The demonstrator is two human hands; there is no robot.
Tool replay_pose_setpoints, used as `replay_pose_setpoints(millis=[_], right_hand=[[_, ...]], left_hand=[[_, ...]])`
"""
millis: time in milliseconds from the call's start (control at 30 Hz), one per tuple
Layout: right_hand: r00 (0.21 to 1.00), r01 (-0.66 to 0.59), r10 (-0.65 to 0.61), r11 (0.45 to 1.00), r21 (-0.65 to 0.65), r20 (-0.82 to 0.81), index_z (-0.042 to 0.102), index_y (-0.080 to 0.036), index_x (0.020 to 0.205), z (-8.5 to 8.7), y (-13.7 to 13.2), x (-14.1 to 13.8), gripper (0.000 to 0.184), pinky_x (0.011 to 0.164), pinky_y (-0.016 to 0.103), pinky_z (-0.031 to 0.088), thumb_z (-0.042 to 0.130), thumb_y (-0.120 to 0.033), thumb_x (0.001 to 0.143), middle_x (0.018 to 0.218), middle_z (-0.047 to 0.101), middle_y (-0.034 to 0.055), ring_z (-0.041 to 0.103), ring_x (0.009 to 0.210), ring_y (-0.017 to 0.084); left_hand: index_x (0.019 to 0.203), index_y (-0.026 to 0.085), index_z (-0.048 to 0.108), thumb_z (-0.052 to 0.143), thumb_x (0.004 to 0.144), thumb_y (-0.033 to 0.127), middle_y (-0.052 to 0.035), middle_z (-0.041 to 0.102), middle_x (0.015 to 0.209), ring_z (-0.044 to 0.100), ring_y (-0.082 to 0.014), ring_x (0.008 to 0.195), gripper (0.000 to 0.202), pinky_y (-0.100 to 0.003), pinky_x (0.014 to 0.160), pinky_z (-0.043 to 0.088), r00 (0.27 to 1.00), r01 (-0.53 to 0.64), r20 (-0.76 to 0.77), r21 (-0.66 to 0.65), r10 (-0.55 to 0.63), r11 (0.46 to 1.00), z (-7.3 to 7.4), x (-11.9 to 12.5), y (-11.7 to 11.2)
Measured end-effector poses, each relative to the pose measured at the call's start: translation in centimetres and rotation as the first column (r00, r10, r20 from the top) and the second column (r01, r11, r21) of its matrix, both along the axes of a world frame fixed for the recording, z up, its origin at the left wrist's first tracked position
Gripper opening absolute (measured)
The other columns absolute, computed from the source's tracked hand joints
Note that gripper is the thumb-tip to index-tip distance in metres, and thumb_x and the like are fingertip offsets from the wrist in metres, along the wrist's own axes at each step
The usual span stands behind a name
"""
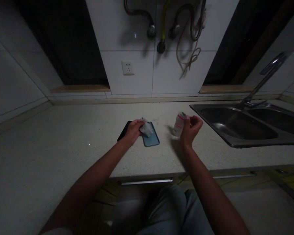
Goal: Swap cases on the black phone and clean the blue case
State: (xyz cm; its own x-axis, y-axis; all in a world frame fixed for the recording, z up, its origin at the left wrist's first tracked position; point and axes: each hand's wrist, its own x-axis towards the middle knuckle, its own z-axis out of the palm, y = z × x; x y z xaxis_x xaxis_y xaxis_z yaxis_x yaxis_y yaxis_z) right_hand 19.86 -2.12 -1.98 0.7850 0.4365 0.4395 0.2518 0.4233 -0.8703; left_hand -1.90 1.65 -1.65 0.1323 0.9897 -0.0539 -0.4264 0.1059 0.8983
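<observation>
While the left hand [134,129] pinches a pale, crumpled cloth [147,130] over the top part of the blue phone case [151,141], the right hand [191,128] is to the right of the case. Its fingers are curled, with the thumb pressed on the edge of a see-through bag [178,125] with a red stripe. A flat black thing [123,132] lies left of the case, partly behind the left hand. The sink [231,143] is far to the case's right.

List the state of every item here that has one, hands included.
Left hand: closed on white cloth.
White cloth: crumpled.
Right hand: pinching bag near its top.
Bag: upright; open or sealed, unclear.
Blue phone case: flat on counter, partly hidden.
Black object: partly hidden behind left hand.
Socket: holes uncovered.
Faucet: spout over sink.
</observation>
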Motion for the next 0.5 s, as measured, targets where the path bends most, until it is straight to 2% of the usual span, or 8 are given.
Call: replay_pose_setpoints(millis=[67,133,200,300,400,500], right_hand=[[0.994,-0.111,0.113,0.99,-0.089,0.013,0.046,-0.019,0.108,-0.5,0.1,-0.3,0.052,0.087,0.035,0.046,0.069,-0.05,0.073,0.106,0.056,0.007,0.056,0.095,0.019],[0.979,-0.201,0.204,0.965,-0.17,0.001,0.049,-0.018,0.107,-1.2,0.4,-0.2,0.056,0.084,0.036,0.047,0.075,-0.047,0.067,0.1,0.059,0.0055,0.058,0.089,0.019],[0.967,-0.244,0.254,0.943,-0.224,0.014,0.053,-0.018,0.102,-1.9,0.7,0.0,0.05,0.08,0.036,0.047,0.075,-0.045,0.066,0.091,0.061,0.0028,0.058,0.082,0.018],[0.967,-0.244,0.255,0.935,-0.257,0.011,0.058,-0.019,0.091,-2.3,1.0,0.3,0.037,0.073,0.033,0.048,0.073,-0.044,0.068,0.081,0.062,0.0002,0.056,0.074,0.017],[0.945,-0.292,0.247,0.933,-0.212,-0.213,0.06,-0.02,0.087,-1.8,1.1,0.4,0.033,0.064,0.029,0.049,0.073,-0.042,0.067,0.077,0.062,-0.0012,0.059,0.069,0.015],[0.788,-0.465,0.378,0.882,-0.068,-0.485,0.059,-0.021,0.088,-1.2,1.1,0.5,0.031,0.056,0.026,0.05,0.072,-0.04,0.067,0.076,0.063,-0.002,0.062,0.066,0.015]], left_hand=[[0.072,0.017,0.059,0.082,0.062,0.035,0.0022,0.059,0.061,0.052,-0.011,0.051,0.031,-0.023,0.049,0.043,0.985,-0.069,-0.154,0.075,0.08,0.995,-0.1,0.0,-0.2],[0.069,0.017,0.058,0.084,0.059,0.041,0.0038,0.057,0.059,0.049,-0.0091,0.05,0.037,-0.02,0.048,0.037,0.944,-0.124,-0.284,0.174,0.17,0.977,-0.1,0.0,-0.4],[0.066,0.017,0.058,0.085,0.058,0.042,0.004,0.057,0.058,0.048,-0.0086,0.051,0.037,-0.02,0.049,0.034,0.906,-0.121,-0.364,0.263,0.215,0.957,0.1,0.0,-0.6],[0.066,0.017,0.057,0.083,0.059,0.042,0.004,0.055,0.057,0.046,-0.009,0.051,0.036,-0.02,0.049,0.033,0.888,-0.053,-0.424,0.291,0.178,0.955,0.2,0.1,-0.8],[0.064,0.019,0.054,0.078,0.063,0.042,0.0046,0.052,0.054,0.042,-0.0089,0.047,0.033,-0.021,0.046,0.029,0.887,0.005,-0.446,0.274,0.122,0.962,0.0,0.1,-0.9],[0.058,0.019,0.05,0.071,0.066,0.032,0.0052,0.047,0.052,0.042,-0.0095,0.05,0.025,-0.02,0.049,0.03,0.892,0.015,-0.43,0.337,0.14,0.942,0.1,0.1,-0.9]])
